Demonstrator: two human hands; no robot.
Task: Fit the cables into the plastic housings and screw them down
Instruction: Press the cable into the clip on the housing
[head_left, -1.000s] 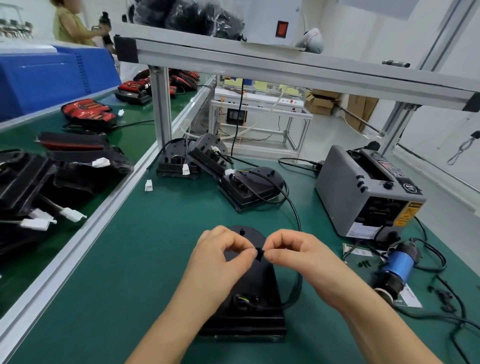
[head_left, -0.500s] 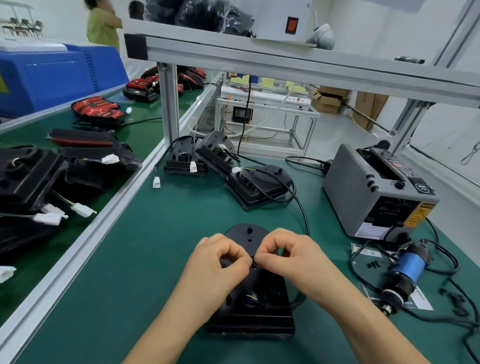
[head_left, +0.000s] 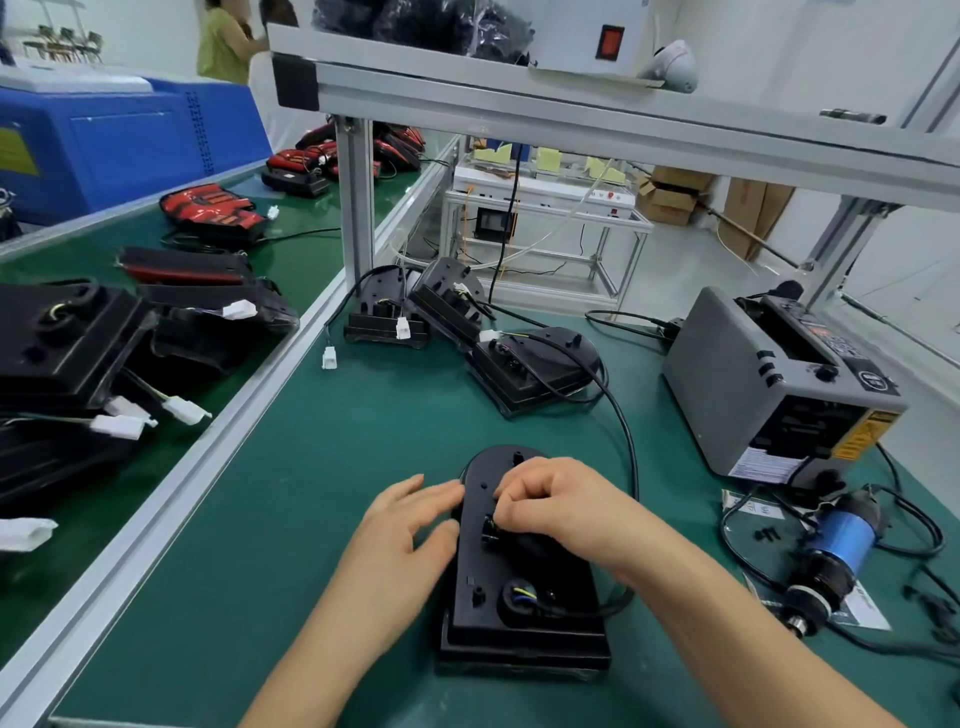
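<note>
Since a second earlier my hands had parted: my left hand (head_left: 410, 519) lay spread, fingers straight against the left edge of the black plastic housing (head_left: 483, 613), which sat flat on the green bench (head_left: 311, 493) before me. My right hand (head_left: 561, 509) pinched a small black part (head_left: 489, 524) onto it. I judged the cable (head_left: 626, 436) stiff, springy, best gripped near its entry.

I can read no word or number anywhere. The grey machine (head_left: 727, 374) at the right edge of my worktop (head_left: 322, 519) carries a yellow label (head_left: 865, 437) and a white printed sticker (head_left: 762, 462), both too blurred to read. The printed sheet (head_left: 862, 612) under the blue screwdriver (head_left: 841, 545) and the yellow patch (head_left: 15, 150) on the blue cabinet (head_left: 130, 140) are just as unreadable.
</note>
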